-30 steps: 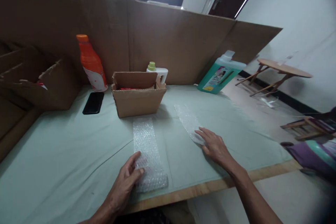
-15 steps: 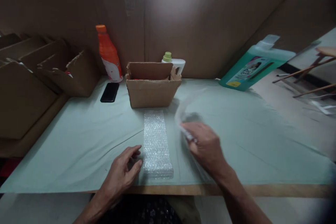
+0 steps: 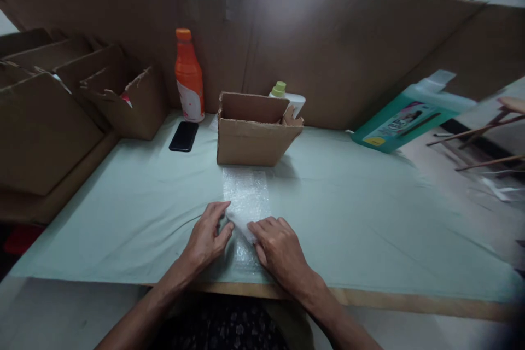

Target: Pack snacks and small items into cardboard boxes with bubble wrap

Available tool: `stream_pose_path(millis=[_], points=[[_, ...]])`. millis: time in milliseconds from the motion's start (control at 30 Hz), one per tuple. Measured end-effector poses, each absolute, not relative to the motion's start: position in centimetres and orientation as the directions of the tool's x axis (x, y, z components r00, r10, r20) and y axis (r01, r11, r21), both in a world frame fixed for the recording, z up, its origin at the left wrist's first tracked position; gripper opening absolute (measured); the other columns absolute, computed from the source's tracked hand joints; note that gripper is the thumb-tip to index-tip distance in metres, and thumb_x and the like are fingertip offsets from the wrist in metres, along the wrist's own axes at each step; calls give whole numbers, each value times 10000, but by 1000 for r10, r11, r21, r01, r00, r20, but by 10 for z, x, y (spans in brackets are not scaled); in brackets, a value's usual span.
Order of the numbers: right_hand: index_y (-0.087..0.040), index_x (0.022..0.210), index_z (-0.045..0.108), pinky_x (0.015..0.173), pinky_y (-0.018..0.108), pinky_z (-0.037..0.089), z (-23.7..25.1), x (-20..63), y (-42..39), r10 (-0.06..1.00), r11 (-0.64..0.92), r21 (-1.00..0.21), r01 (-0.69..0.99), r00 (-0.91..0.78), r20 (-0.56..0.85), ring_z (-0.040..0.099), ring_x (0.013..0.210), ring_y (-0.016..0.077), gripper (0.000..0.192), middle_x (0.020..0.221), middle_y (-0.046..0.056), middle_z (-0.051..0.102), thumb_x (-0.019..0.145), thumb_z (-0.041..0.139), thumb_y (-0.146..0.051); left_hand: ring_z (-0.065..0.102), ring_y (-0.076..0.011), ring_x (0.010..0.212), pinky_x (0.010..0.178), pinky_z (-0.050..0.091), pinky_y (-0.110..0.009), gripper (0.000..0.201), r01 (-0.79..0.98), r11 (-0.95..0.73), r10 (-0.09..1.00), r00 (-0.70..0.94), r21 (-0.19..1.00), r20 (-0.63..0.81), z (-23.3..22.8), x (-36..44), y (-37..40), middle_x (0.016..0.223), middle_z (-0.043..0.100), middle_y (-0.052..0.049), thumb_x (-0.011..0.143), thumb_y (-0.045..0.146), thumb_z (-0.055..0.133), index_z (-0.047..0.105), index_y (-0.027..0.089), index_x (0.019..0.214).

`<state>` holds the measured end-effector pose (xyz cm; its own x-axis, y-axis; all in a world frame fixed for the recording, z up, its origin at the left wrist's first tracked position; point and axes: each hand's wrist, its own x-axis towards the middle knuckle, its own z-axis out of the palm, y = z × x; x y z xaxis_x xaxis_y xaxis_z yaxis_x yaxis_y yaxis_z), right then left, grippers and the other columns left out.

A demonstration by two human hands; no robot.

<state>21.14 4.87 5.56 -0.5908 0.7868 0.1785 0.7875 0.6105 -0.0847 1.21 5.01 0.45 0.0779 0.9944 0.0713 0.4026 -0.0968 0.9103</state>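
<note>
A strip of clear bubble wrap [image 3: 246, 188] runs lengthwise on the pale green cloth [image 3: 353, 219], from the front edge toward a small cardboard box [image 3: 252, 142]. Across the strip's middle lies another whitish piece of bubble wrap [image 3: 241, 224]. My right hand [image 3: 281, 243] is closed on its right end, fingers curled over it. At its left end is my left hand [image 3: 208, 236], thumb and fingers apart; the fingertips are at the wrap's edge and seem to touch it. What may lie inside this piece cannot be seen.
An orange bottle [image 3: 190, 76] stands behind a black phone [image 3: 184, 136]. Behind the small box is a white bottle with a green cap [image 3: 279, 89]. Larger cardboard boxes [image 3: 45, 131] are at left. A green liquid jug [image 3: 410, 112] leans at right against a cardboard wall [image 3: 328, 49].
My right hand has come in from the right with its piece of bubble wrap and now has it on the strip. The view has shifted slightly; my left hand stays by the strip.
</note>
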Motion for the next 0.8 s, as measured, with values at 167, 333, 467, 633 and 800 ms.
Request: stream_pose_path(millis=[167, 333, 467, 633, 800], points=[[-200, 921, 646, 717, 344, 367, 60, 208, 38, 769, 627, -126, 768, -587, 251, 590, 789, 222, 305, 846, 40, 720, 694, 607, 1, 652, -187, 769, 508, 528, -252, 617, 177, 184, 975, 92, 967, -202, 11, -1, 79, 965, 647, -95, 865, 530, 551, 565, 131, 1336], [-211, 847, 619, 727, 348, 390, 49, 206, 24, 745, 665, -168, 728, -633, 209, 577, 772, 213, 259, 800, 22, 692, 687, 610, -8, 605, -136, 618, 527, 499, -235, 399, 221, 66, 992, 94, 973, -88, 6, 8, 103, 782, 674, -34, 828, 378, 586, 695, 127, 1118], [-210, 956, 631, 744, 353, 404, 53, 218, 11, 761, 647, -242, 723, -591, 268, 576, 824, 221, 376, 874, 34, 698, 673, 554, 24, 654, -166, 772, 733, 539, -290, 256, 271, -151, 987, 93, 951, 130, 19, 30, 102, 906, 740, -66, 815, 220, 544, 752, 158, 951], [-211, 1062, 635, 815, 379, 413, 57, 233, 13, 775, 622, -253, 741, -535, 337, 585, 930, 248, 460, 980, 72, 701, 694, 516, 37, 660, -183, 915, 871, 525, -316, 300, 353, -379, 925, 162, 855, 343, 45, 47, 114, 974, 740, -71, 868, 162, 498, 757, 176, 1020], [-201, 1024, 664, 805, 386, 409, 30, 235, 43, 804, 587, -229, 777, -524, 282, 620, 916, 250, 303, 953, 66, 729, 789, 601, -19, 658, -182, 847, 829, 536, -303, 338, 534, -348, 936, 236, 770, 260, 23, 51, 160, 961, 723, -59, 786, 68, 533, 756, 168, 1020]])
